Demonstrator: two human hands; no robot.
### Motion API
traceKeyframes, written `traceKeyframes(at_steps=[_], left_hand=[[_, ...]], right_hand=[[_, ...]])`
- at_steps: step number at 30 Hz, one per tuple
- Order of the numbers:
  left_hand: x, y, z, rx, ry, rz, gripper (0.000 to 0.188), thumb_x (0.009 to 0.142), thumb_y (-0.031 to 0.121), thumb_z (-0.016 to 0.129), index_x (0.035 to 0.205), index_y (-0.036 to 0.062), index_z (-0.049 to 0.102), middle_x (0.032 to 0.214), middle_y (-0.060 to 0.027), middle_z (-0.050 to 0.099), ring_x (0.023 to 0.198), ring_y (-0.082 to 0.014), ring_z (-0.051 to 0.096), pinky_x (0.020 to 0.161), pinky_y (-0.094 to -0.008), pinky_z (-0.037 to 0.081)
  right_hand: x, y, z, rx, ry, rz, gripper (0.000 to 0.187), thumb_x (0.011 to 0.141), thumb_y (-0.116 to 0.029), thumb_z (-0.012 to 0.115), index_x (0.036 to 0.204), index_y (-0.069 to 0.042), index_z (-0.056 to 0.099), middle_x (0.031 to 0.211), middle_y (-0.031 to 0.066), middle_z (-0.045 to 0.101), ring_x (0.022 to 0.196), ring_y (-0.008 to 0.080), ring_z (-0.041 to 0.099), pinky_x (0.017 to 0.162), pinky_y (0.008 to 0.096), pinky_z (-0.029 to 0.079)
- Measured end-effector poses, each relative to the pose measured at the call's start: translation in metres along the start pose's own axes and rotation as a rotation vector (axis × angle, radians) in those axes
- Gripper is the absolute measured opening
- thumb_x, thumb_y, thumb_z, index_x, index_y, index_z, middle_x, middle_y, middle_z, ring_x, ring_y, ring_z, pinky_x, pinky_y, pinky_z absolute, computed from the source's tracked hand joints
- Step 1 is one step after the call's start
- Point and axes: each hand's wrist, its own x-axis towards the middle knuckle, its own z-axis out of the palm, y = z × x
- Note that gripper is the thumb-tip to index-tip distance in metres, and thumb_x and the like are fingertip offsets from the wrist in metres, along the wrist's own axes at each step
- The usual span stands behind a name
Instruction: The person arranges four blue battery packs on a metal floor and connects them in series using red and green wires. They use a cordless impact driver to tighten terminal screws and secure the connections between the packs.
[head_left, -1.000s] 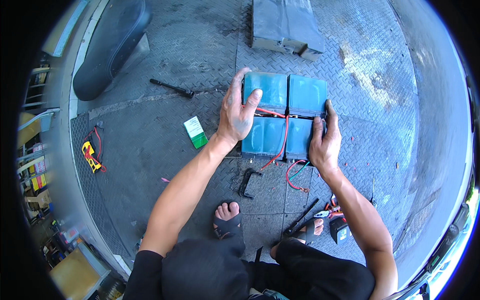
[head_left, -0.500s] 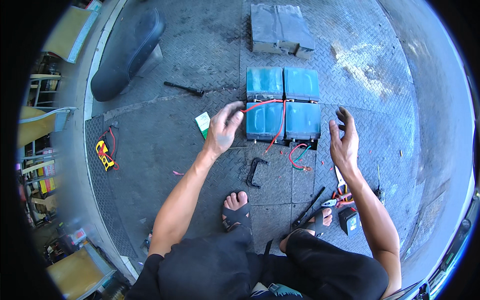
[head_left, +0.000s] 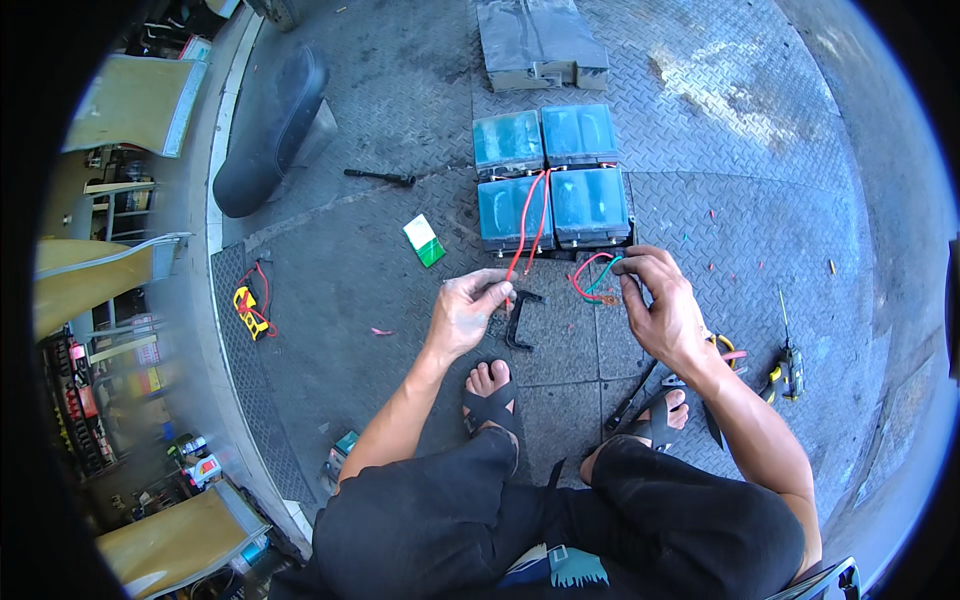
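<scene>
Four-sided blue-topped battery blocks [head_left: 590,195] stand packed together in two rows on the metal floor, with dark lower parts. A red wire [head_left: 524,222] runs from between them toward me. My left hand [head_left: 472,312] is closed, pinching this wire near its lower end between thumb and fingers. A second red wire [head_left: 543,212] hangs beside it, loose. My right hand [head_left: 662,305] is at the near right corner of the batteries, fingers curved and thumb apart. Its fingertips are close to a green wire [head_left: 599,283] and a short red wire [head_left: 573,283]; contact is unclear.
A black handle-shaped bracket [head_left: 518,330] lies between my hands and feet. Hand tools, including a screwdriver [head_left: 791,370], are at right. A green-white packet [head_left: 424,241], black bar [head_left: 380,177], yellow meter [head_left: 248,310] and black seat [head_left: 272,135] are at left. A grey box [head_left: 540,45] stands beyond.
My left hand has drawn the red wire's end toward me, away from the batteries. My right hand has moved in left, to the short wires. The view has shifted slightly.
</scene>
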Motion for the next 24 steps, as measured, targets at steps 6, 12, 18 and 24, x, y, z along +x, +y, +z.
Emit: traceKeyframes(at_steps=[6, 12, 18, 24], left_hand=[[0.005, 0.001, 0.020, 0.173, 0.039, -0.099, 0.025, 0.109, 0.013, 0.072, 0.125, -0.0041, 0.079, 0.090, -0.0049, 0.078, 0.076, -0.0101, 0.071, 0.072, -0.0272, 0.060], [-0.011, 0.035, 0.052, 0.473, 0.012, 0.008, 0.028, 0.107, 0.017, 0.070, 0.126, -0.0022, 0.079, 0.084, -0.0064, 0.076, 0.074, -0.0097, 0.069, 0.070, -0.0308, 0.055], [-0.008, 0.076, 0.031, 0.737, -0.134, -0.077, 0.022, 0.105, 0.018, 0.070, 0.112, -0.0013, 0.080, 0.079, -0.0079, 0.077, 0.073, -0.0142, 0.073, 0.071, -0.0352, 0.056], [0.004, 0.109, 0.005, 0.952, -0.260, -0.007, 0.020, 0.100, 0.018, 0.077, 0.104, -0.0009, 0.078, 0.081, -0.0112, 0.080, 0.076, -0.0223, 0.078, 0.073, -0.0405, 0.059]], right_hand=[[-0.005, -0.007, 0.013, 0.155, -0.096, -0.013, 0.016, 0.097, -0.001, 0.071, 0.112, 0.004, 0.074, 0.107, 0.0228, 0.076, 0.106, 0.0430, 0.072, 0.093, 0.0497, 0.059], [0.029, -0.014, 0.026, 0.085, -0.058, 0.013, 0.021, 0.105, -0.017, 0.066, 0.107, 0.002, 0.073, 0.096, 0.0250, 0.076, 0.092, 0.0452, 0.076, 0.083, 0.0551, 0.061], [0.105, -0.020, 0.052, -0.062, -0.194, 0.130, 0.042, 0.103, -0.033, 0.073, 0.084, 0.004, 0.077, 0.084, 0.0322, 0.075, 0.084, 0.0493, 0.077, 0.077, 0.0565, 0.063], [0.122, -0.013, 0.063, 0.071, -0.193, 0.283, 0.040, 0.100, -0.029, 0.071, 0.089, 0.009, 0.076, 0.087, 0.0325, 0.076, 0.090, 0.0474, 0.079, 0.085, 0.0542, 0.061]])
